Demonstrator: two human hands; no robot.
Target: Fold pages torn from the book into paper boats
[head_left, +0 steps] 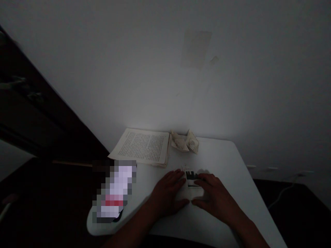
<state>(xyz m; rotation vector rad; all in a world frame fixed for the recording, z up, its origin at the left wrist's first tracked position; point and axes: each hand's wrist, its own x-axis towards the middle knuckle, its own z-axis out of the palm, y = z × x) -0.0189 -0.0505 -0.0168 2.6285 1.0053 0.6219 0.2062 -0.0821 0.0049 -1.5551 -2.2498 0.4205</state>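
Observation:
A small folded piece of printed paper (pixel 191 179) lies on the white table, its dark picture facing up on the right part. My left hand (pixel 170 193) holds the paper's left side, fingers laid over it and thumb by its near edge. From the other side, my right hand (pixel 213 194) has its bent fingers on the right end, with the thumb close to my left thumb. Both hands cover parts of the paper. Just beyond them, a folded paper boat shape (pixel 184 142) made of printed paper stands near the wall.
A stack of printed pages (pixel 143 146) lies at the table's back left. A phone (pixel 116 191), blurred into blocks, rests along the left edge. The white table (pixel 219 155) meets a pale wall (pixel 129 69). A dark door (pixel 38 103) is at left, a cable (pixel 280 196) at right.

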